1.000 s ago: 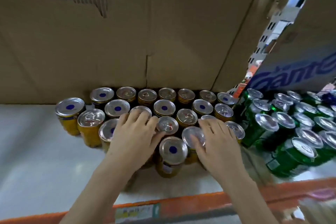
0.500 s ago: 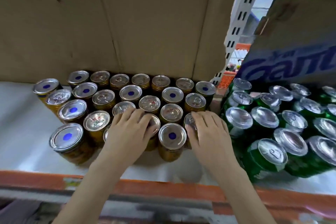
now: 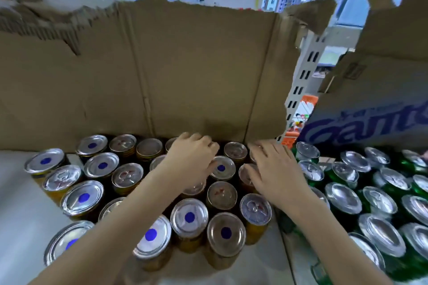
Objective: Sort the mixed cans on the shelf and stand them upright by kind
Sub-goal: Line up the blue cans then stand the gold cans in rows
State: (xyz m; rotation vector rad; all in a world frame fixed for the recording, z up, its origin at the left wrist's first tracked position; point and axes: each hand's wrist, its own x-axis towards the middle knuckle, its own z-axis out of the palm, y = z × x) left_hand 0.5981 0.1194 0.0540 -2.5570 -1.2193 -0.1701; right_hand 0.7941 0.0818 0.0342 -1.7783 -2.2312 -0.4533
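Observation:
Several yellow cans (image 3: 189,217) with silver tops, some marked with a blue dot, stand upright in a tight block at the centre and left. Several green cans (image 3: 342,199) stand upright in their own block on the right. My left hand (image 3: 190,162) lies over the tops of yellow cans in the back rows, its fingers bent down over them and its thumb touching a blue-dot top. My right hand (image 3: 275,171) rests with spread fingers on the yellow cans at the block's back right corner, next to the green cans. The cans under both hands are partly hidden.
A torn cardboard wall (image 3: 185,76) stands right behind the yellow cans. A second box with blue print (image 3: 370,122) overhangs the green cans. A white perforated shelf upright (image 3: 305,71) shows between them. White shelf surface (image 3: 16,215) lies left of the cans.
Both hands have moved from the front rows of yellow cans to the back rows near the cardboard wall. The view has tilted up and come closer.

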